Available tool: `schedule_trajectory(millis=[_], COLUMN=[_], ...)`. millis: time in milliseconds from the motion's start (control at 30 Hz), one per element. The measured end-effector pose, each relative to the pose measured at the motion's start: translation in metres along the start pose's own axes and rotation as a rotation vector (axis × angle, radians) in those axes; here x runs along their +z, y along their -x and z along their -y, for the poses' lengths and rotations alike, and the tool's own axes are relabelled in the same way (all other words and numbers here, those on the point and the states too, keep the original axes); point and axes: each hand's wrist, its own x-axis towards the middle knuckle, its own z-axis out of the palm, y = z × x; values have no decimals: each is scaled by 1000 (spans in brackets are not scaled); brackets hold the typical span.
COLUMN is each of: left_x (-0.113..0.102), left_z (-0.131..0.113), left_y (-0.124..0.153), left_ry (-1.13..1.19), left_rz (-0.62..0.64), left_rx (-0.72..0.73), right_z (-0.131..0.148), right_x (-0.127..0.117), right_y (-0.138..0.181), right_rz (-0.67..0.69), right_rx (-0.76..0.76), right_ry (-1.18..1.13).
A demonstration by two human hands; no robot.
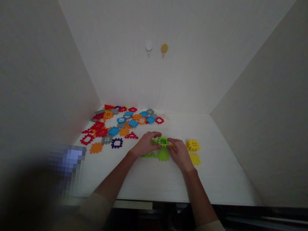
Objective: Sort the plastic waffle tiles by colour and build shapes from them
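Note:
My left hand and my right hand meet at the middle of the white table. Both have their fingers curled around a small green block assembly of toothed plastic tiles, held between them just above the surface. Loose green tiles lie flat under and in front of my hands. A yellow cube built of the same tiles stands just right of my right hand, with a flat yellow tile in front of it.
A spread of several red, blue, orange, grey and purple toothed tiles covers the table's back left. White walls enclose the table on three sides; two round hooks hang on the back wall. A blurred patch sits at lower left.

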Motion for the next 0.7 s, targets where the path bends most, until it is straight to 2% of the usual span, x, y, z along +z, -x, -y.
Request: schedule_trajectory(millis=[267,700], left_x=[7,0], left_z=[9,15], left_y=[-1,4], left_ry=[-56,-124], left_rz=[-10,13], left_rx=[41,54], right_z=[-2,-2], right_x=[1,1], right_y=[0,1], right_rz=[32,44], right_rx=[-5,-9], right_ry=[41,67])
